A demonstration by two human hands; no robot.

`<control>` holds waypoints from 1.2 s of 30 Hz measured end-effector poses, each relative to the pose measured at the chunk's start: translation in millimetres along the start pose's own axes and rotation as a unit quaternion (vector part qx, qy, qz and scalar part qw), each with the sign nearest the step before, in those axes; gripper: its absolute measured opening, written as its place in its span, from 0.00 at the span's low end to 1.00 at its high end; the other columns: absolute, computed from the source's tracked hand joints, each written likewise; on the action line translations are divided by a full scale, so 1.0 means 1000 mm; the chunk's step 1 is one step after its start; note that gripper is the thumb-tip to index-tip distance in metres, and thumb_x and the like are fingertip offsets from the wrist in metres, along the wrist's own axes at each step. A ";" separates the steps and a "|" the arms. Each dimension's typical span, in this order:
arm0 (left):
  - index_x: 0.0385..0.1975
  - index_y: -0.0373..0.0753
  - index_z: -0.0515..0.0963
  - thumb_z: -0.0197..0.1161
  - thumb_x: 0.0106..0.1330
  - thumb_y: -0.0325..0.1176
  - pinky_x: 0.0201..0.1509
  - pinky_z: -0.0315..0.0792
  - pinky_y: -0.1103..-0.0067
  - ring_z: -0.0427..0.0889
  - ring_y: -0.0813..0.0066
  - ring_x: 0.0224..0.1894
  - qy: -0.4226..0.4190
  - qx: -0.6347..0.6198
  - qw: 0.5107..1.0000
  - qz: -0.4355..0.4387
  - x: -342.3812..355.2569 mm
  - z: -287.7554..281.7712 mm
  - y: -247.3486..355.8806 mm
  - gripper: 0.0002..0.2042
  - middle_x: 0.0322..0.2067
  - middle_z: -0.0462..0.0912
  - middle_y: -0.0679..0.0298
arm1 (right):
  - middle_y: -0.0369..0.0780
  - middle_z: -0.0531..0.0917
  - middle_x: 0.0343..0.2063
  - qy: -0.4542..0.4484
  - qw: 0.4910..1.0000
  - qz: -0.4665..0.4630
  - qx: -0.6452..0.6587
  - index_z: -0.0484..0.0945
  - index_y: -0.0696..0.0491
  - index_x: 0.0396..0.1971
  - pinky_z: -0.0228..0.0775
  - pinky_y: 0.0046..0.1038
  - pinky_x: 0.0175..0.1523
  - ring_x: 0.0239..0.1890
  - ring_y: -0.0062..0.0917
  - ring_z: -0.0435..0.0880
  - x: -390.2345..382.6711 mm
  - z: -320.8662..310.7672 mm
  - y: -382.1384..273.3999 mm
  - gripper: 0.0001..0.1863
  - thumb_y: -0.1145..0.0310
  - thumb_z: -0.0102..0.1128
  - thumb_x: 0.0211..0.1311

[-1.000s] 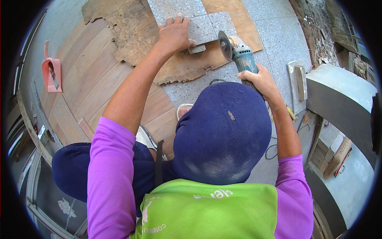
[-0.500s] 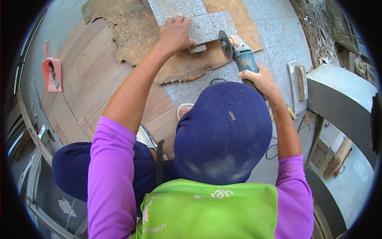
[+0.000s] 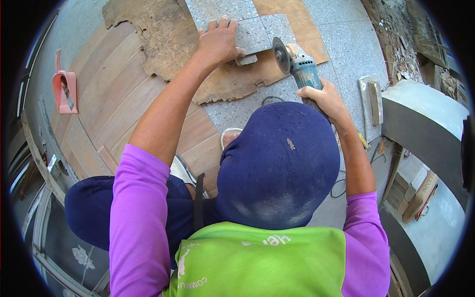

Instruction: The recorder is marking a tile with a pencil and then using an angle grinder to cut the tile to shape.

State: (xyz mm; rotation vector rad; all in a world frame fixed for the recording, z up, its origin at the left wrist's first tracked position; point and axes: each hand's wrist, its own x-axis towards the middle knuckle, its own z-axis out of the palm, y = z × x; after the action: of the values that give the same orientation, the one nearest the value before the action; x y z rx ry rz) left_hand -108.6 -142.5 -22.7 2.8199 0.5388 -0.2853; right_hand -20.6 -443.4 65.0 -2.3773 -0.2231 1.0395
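Angle grinder (image 3: 306,74), 1 pc: rear end hidden by R hand (image 3: 329,103) & knee (image 3: 279,163); teal body, dark disc, nr tile; contact unclear. R fingers closed rd body.
Tile (image 3: 252,35), grey, speckled: partly under L hand (image 3: 216,45), fingers spread open, no grip.

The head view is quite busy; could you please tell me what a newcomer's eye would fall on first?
Probably the bright green shirt with purple sleeves, filling the lower middle. Next comes the teal angle grinder in the right hand, upper right of centre, its disc beside the speckled tile under the left hand. The pink scoop-like object at far left also stands out.
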 end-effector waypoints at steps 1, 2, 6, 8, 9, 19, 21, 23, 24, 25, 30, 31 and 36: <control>0.77 0.45 0.65 0.78 0.55 0.56 0.74 0.68 0.49 0.66 0.46 0.75 0.003 -0.002 1.000 0.000 0.000 0.000 0.000 0.49 0.75 0.66 0.55 | 0.43 0.83 0.24 0.000 1.000 0.000 0.000 0.81 0.63 0.41 0.69 0.25 0.22 0.19 0.24 0.81 0.000 0.000 -0.002 0.29 0.53 0.74 0.48; 0.76 0.45 0.65 0.78 0.55 0.56 0.74 0.68 0.49 0.66 0.45 0.75 0.006 -0.004 1.000 0.001 0.000 0.000 0.000 0.49 0.75 0.66 0.55 | 0.43 0.83 0.24 -0.001 1.000 0.007 0.003 0.82 0.63 0.41 0.69 0.27 0.24 0.21 0.26 0.81 -0.001 -0.001 -0.003 0.30 0.52 0.75 0.46; 0.76 0.45 0.65 0.78 0.55 0.56 0.74 0.68 0.48 0.67 0.45 0.74 0.000 -0.009 1.000 -0.002 0.000 -0.001 0.001 0.48 0.75 0.66 0.55 | 0.43 0.83 0.24 -0.005 1.000 0.007 0.006 0.83 0.63 0.40 0.69 0.29 0.27 0.23 0.27 0.81 -0.002 -0.003 -0.008 0.30 0.52 0.75 0.44; 0.76 0.45 0.66 0.78 0.56 0.56 0.74 0.67 0.48 0.67 0.45 0.74 -0.007 -0.008 1.000 0.003 0.000 -0.002 0.000 0.48 0.75 0.66 0.55 | 0.43 0.83 0.25 -0.005 1.000 0.006 0.006 0.83 0.62 0.39 0.68 0.30 0.27 0.23 0.27 0.80 -0.002 -0.003 -0.009 0.30 0.52 0.75 0.44; 0.76 0.45 0.66 0.78 0.56 0.56 0.74 0.67 0.48 0.67 0.45 0.74 -0.007 -0.008 1.000 0.002 0.000 -0.003 0.000 0.48 0.75 0.66 0.55 | 0.43 0.83 0.25 -0.005 1.000 0.006 0.006 0.83 0.62 0.39 0.68 0.30 0.27 0.23 0.27 0.80 -0.002 -0.003 -0.010 0.29 0.52 0.75 0.44; 0.76 0.45 0.65 0.78 0.55 0.56 0.74 0.67 0.47 0.66 0.46 0.75 -0.014 -0.011 1.000 -0.001 0.000 -0.003 0.000 0.49 0.76 0.65 0.56 | 0.43 0.83 0.25 -0.004 1.000 0.010 -0.004 0.83 0.63 0.39 0.69 0.28 0.27 0.23 0.27 0.80 -0.003 -0.005 -0.014 0.29 0.52 0.76 0.44; 0.76 0.45 0.65 0.78 0.55 0.56 0.74 0.67 0.47 0.66 0.46 0.75 -0.009 -0.010 1.000 -0.003 0.000 -0.002 -0.001 0.49 0.76 0.65 0.56 | 0.43 0.83 0.25 -0.005 1.000 0.006 0.000 0.83 0.63 0.39 0.68 0.29 0.26 0.23 0.27 0.80 -0.002 -0.004 -0.013 0.29 0.52 0.76 0.44; 0.76 0.45 0.65 0.79 0.55 0.56 0.74 0.66 0.47 0.66 0.46 0.75 -0.017 -0.011 1.000 -0.002 0.000 -0.003 0.000 0.49 0.77 0.64 0.55 | 0.43 0.83 0.25 -0.005 1.000 0.005 0.001 0.83 0.62 0.39 0.69 0.29 0.26 0.23 0.27 0.81 -0.003 -0.004 -0.015 0.29 0.52 0.76 0.44; 0.76 0.45 0.65 0.79 0.55 0.56 0.74 0.66 0.47 0.66 0.46 0.75 -0.017 -0.011 1.000 -0.003 0.000 -0.003 0.000 0.49 0.77 0.64 0.55 | 0.43 0.83 0.25 -0.005 1.000 0.003 0.003 0.83 0.62 0.39 0.69 0.29 0.26 0.23 0.27 0.81 -0.003 -0.003 -0.016 0.29 0.52 0.76 0.44; 0.76 0.45 0.65 0.78 0.55 0.56 0.74 0.66 0.46 0.65 0.46 0.75 -0.017 -0.012 1.000 -0.001 0.000 -0.003 0.000 0.49 0.77 0.64 0.55 | 0.43 0.83 0.25 -0.004 1.000 0.003 0.002 0.83 0.62 0.39 0.69 0.29 0.26 0.23 0.27 0.81 -0.003 -0.003 -0.015 0.29 0.52 0.76 0.44; 0.76 0.45 0.64 0.78 0.56 0.56 0.75 0.65 0.45 0.65 0.45 0.75 -0.025 -0.014 1.000 0.001 0.000 -0.006 0.002 0.49 0.77 0.64 0.55 | 0.43 0.82 0.23 0.004 1.000 -0.022 -0.009 0.81 0.62 0.40 0.66 0.26 0.20 0.18 0.25 0.80 0.002 -0.003 -0.006 0.30 0.51 0.73 0.47; 0.76 0.45 0.64 0.78 0.56 0.56 0.75 0.65 0.45 0.65 0.45 0.75 -0.021 -0.013 1.000 0.001 0.000 -0.005 0.001 0.49 0.77 0.64 0.54 | 0.43 0.82 0.23 0.003 1.000 -0.023 -0.009 0.81 0.62 0.40 0.66 0.26 0.20 0.18 0.25 0.80 0.003 -0.003 -0.007 0.30 0.51 0.73 0.47; 0.77 0.44 0.63 0.78 0.56 0.57 0.75 0.65 0.44 0.65 0.44 0.76 -0.024 -0.018 1.000 0.000 -0.001 -0.002 -0.001 0.49 0.77 0.64 0.53 | 0.43 0.82 0.24 -0.012 1.000 -0.013 -0.002 0.81 0.62 0.41 0.66 0.26 0.20 0.19 0.25 0.80 0.001 -0.004 -0.014 0.29 0.52 0.74 0.47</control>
State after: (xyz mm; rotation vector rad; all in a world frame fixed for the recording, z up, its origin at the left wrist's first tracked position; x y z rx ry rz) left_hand -109.1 -141.4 -20.3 2.7706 0.5296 -0.3383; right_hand -15.7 -432.9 73.9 -2.3612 -0.2642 1.0562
